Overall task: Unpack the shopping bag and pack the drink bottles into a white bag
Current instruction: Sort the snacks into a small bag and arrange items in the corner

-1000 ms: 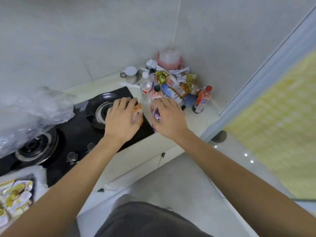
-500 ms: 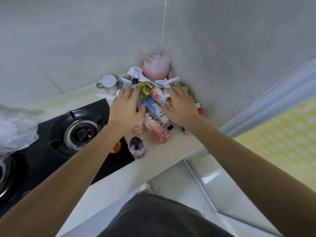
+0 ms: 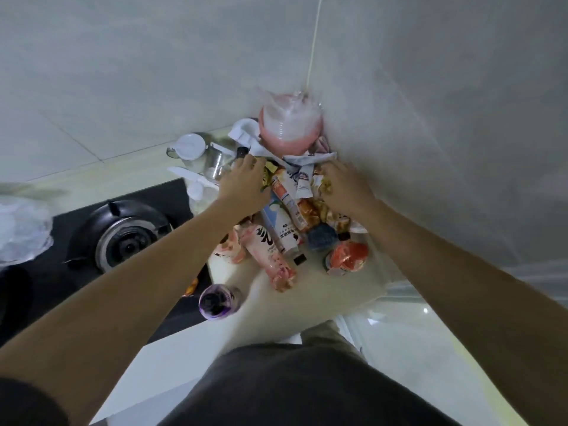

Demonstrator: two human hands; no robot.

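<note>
Both hands are deep in the corner pile: the left hand (image 3: pixel 246 187) lies flat with fingers spread, the right hand (image 3: pixel 345 187) has a curled grip on snack packets (image 3: pixel 325 207). The pink drink bottle (image 3: pixel 270 253) lies on the desk (image 3: pixel 322 299) between the forearms, neck toward the person, nearer the left.

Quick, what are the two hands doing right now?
Left hand: reaching into the pile; grip cannot be told.
Right hand: same, cannot be told.
</note>
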